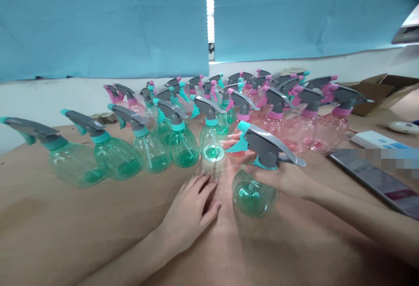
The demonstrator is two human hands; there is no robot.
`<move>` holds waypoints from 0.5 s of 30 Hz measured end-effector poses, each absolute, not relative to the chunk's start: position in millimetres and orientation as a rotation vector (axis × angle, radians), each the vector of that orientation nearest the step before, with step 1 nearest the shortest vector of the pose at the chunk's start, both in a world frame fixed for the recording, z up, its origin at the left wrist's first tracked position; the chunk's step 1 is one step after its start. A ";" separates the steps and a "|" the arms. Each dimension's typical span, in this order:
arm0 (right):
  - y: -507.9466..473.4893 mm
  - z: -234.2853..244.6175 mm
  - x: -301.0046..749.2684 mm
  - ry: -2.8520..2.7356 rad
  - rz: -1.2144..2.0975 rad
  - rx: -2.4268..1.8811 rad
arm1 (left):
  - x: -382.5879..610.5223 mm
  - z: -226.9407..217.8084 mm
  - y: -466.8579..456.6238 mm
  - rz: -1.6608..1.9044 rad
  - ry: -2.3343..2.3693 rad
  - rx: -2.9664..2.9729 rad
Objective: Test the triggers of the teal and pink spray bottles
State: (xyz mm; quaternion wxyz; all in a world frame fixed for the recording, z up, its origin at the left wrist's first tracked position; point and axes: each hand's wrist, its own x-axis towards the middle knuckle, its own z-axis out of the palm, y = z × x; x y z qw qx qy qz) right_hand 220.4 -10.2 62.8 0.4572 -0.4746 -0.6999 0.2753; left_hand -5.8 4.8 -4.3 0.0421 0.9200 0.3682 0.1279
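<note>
Wood table had open room at nine o'clock. My right hand gripped a green spray bottle at one o'clock. My left hand lay flat, fingers open. Writing on the dark panel at three was too blurry to read.

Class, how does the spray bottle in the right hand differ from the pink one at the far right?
The green-tinted spray bottle has a teal collar; the pink spray bottle has a pink collar. The right hand grips the green-tinted spray bottle; the pink spray bottle stands untouched. Both have grey triggers.
</note>
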 end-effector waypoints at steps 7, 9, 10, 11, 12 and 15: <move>-10.6 66.4 222.4 -1.774 0.734 -1.158 | -5.8 -5.1 5.0 0.413 1.125 2.822; -11.3 69.1 222.1 -1.777 0.720 -1.157 | -5.9 -5.1 4.8 0.407 1.128 2.829; -11.7 70.3 221.9 -1.773 0.724 -1.159 | -6.0 -5.0 4.8 0.409 1.128 2.830; -12.1 71.3 221.7 -1.762 0.733 -1.159 | -6.1 -4.7 4.8 0.417 1.128 2.830; -12.4 72.0 221.4 -1.747 0.747 -1.155 | -6.2 -4.3 4.9 0.423 1.126 2.831; -12.9 72.1 221.3 -1.707 0.785 -1.144 | -5.8 -2.8 5.2 0.404 1.130 2.835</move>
